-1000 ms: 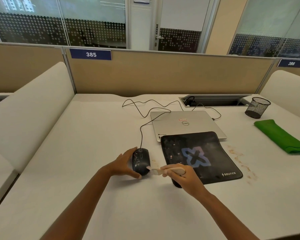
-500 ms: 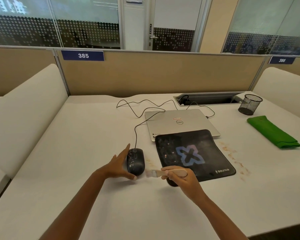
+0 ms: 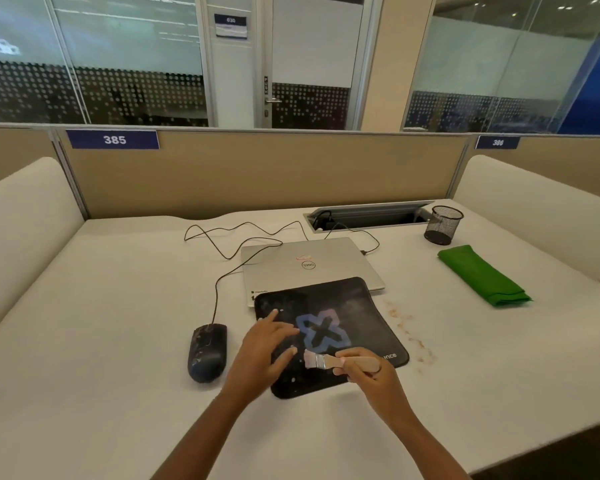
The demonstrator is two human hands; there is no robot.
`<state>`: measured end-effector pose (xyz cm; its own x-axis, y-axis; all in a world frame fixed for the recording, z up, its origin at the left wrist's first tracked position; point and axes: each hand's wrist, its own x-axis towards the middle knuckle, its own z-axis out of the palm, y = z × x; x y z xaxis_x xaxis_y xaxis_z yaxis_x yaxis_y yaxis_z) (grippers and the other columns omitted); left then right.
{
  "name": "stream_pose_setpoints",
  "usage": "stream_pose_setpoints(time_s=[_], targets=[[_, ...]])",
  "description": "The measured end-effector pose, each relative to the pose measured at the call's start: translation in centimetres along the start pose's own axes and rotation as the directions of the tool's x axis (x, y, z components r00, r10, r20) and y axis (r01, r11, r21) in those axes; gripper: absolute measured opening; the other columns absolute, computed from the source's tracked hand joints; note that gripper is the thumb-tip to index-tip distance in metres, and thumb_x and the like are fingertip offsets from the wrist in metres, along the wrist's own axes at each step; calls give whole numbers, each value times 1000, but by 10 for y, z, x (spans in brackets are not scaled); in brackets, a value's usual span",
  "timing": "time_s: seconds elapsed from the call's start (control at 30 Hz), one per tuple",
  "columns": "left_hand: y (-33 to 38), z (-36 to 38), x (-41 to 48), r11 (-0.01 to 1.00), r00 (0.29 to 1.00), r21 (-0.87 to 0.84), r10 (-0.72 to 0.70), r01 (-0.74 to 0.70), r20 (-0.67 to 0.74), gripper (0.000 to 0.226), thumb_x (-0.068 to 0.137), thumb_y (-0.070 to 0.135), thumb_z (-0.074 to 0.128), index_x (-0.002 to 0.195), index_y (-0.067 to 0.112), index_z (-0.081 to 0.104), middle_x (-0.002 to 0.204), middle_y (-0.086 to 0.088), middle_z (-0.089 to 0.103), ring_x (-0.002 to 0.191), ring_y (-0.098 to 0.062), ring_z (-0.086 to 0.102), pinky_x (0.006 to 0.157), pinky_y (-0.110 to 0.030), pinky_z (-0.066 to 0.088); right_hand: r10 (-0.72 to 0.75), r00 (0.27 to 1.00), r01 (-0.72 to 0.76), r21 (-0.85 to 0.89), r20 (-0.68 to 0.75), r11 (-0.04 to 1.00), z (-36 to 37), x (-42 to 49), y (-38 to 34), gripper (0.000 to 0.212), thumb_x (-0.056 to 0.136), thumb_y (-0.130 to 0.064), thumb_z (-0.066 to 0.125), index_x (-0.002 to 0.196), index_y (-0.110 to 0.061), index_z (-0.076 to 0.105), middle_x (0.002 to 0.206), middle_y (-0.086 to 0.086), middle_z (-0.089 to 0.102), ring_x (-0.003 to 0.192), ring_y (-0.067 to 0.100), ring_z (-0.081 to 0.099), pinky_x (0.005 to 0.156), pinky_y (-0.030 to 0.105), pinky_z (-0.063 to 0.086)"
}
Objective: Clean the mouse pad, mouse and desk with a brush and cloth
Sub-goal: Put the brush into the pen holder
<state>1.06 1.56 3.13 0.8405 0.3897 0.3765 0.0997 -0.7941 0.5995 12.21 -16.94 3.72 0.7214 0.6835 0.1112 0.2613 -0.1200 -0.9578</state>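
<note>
A black mouse pad (image 3: 357, 317) with a blue X lies on the white desk (image 3: 118, 323), its far edge overlapping a closed laptop. My left hand (image 3: 265, 348) rests flat on the pad's left part, fingers spread. My right hand (image 3: 371, 375) grips the handle of a small brush (image 3: 317, 360), whose bristles point left over the pad's near part. The black wired mouse (image 3: 207, 351) sits alone on the desk, left of the pad, speckled with crumbs. A folded green cloth (image 3: 482, 277) lies at the far right.
A closed silver laptop (image 3: 309, 261) sits behind the pad, with cables (image 3: 236, 237) running to a desk cable slot (image 3: 368, 216). A black mesh pen cup (image 3: 442, 225) stands at the back right. Brown crumbs (image 3: 407, 330) are scattered right of the pad. Partition walls surround the desk.
My left hand has left the mouse and come down flat on the mouse pad. The brush has shifted right from beside the mouse to above the pad.
</note>
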Motion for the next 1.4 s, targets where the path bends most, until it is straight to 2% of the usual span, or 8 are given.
stream_pose_setpoints(time_s=[0.17, 0.33, 0.4, 0.57, 0.87, 0.97, 1.1, 1.4], targets=[[45, 45, 12, 993, 993, 72, 96, -91, -66, 34, 93, 28, 55, 127, 24, 56, 141, 8, 47, 141, -7, 25, 113, -22, 7, -65, 998, 65, -31, -2, 997, -35, -1, -4, 16, 86, -2, 58, 89, -16, 65, 83, -1, 68, 79, 20, 64, 72, 17, 53], [83, 62, 22, 967, 980, 172, 196, -186, -39, 28, 66, 14, 84, 92, 18, 74, 101, -1, 74, 109, -23, 64, 93, -43, 47, -112, 993, 114, -65, 25, 991, -70, -9, -5, 14, 83, -8, 65, 88, -19, 69, 83, -9, 70, 77, 1, 64, 71, 11, 49], [94, 68, 23, 947, 972, 237, 232, -217, -36, 31, 54, 14, 90, 79, 22, 74, 84, 6, 74, 92, -21, 71, 81, -39, 54, -121, 992, 123, -60, 29, 991, -82, -13, -6, 16, 82, -10, 67, 85, -25, 70, 80, -12, 72, 77, 1, 64, 72, 13, 49], [114, 89, 18, 977, 989, 171, 140, -130, -49, 15, 74, 20, 77, 88, 23, 73, 94, 8, 73, 108, -18, 63, 96, -29, 34, -121, 992, 122, -23, 29, 992, -106, -19, -6, 9, 82, -12, 68, 85, -19, 73, 84, -5, 73, 81, 5, 66, 71, 13, 48], [152, 121, 49, 954, 974, 197, 227, -227, 23, 38, 38, 31, 95, 67, 33, 71, 69, 19, 68, 63, -2, 66, 59, -14, 53, -92, 992, 92, -12, -83, 996, -142, -7, 5, 10, 84, -9, 66, 83, -16, 72, 90, -1, 71, 81, 5, 66, 66, 15, 51], [155, 130, 72, 957, 973, 179, 223, -229, 53, 33, 41, 34, 94, 65, 33, 71, 67, 20, 68, 61, 1, 63, 59, -11, 51, -101, 980, 109, 35, -171, 993, -158, 10, 8, 10, 80, -2, 68, 73, -9, 71, 88, 4, 71, 75, 8, 66, 64, 22, 53], [146, 145, 111, 982, 985, 77, 174, -174, 2, 17, 83, 37, 66, 92, 25, 73, 92, 9, 71, 89, -12, 62, 80, -15, 36, -55, 973, 91, 149, -226, 985, -181, 44, 12, 6, 80, 3, 65, 76, 6, 66, 85, 5, 70, 72, 15, 64, 64, 30, 56], [148, 170, 192, 977, 979, -86, 188, -194, -82, 19, 89, 34, 60, 105, 26, 66, 97, 13, 66, 91, -8, 55, 80, -19, 37, -45, 941, 114, 188, -336, 976, -227, 114, 4, 18, 84, 2, 60, 79, -13, 68, 73, -1, 67, 66, 10, 62, 62, 26, 57]])
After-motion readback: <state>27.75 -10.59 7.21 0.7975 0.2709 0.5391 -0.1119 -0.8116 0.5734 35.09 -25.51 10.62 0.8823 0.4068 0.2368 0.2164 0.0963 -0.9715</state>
